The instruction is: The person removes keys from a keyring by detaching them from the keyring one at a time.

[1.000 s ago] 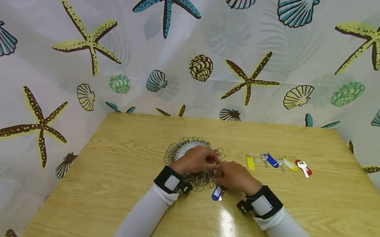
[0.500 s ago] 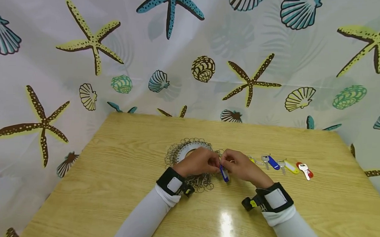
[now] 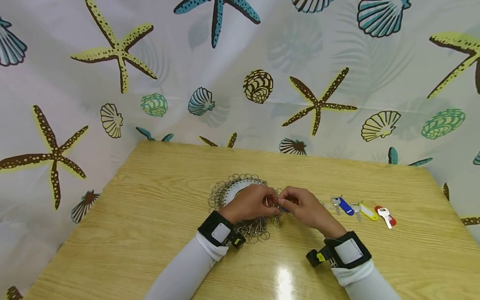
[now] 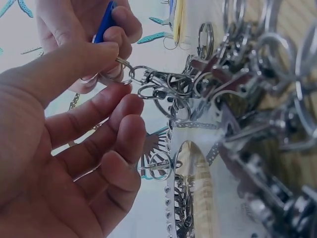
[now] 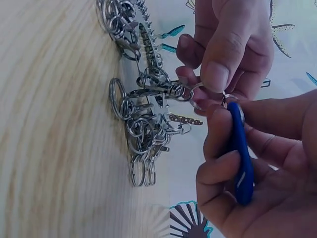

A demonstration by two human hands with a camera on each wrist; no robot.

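My left hand [image 3: 251, 203] is at the right side of a white ring-shaped holder [image 3: 230, 193] hung round with metal clips and split rings. In the left wrist view its thumb and forefinger pinch a split ring [image 4: 125, 65], which is linked to one of the metal clips [image 4: 163, 79]. Facing it, my right hand [image 3: 307, 209] holds a blue key tag [image 5: 239, 153] along its curled fingers. The top of the tag is right at the pinched ring, and the fingertips of both hands nearly meet there. In the head view, the fingers hide most of the tag.
On the wooden table [image 3: 167, 241], to the right, lie a blue key tag [image 3: 346, 206], a yellow one [image 3: 368, 211] and a red one [image 3: 392, 219], with keys [image 3: 384, 214] beside or over them. A curtain [image 3: 229, 71] printed with shells and starfish hangs behind.
My right hand has moved up and slightly right, lifting the blue tag that hung below it. The tag has swung from hanging down into the right hand's fingers. The left hand has barely moved.
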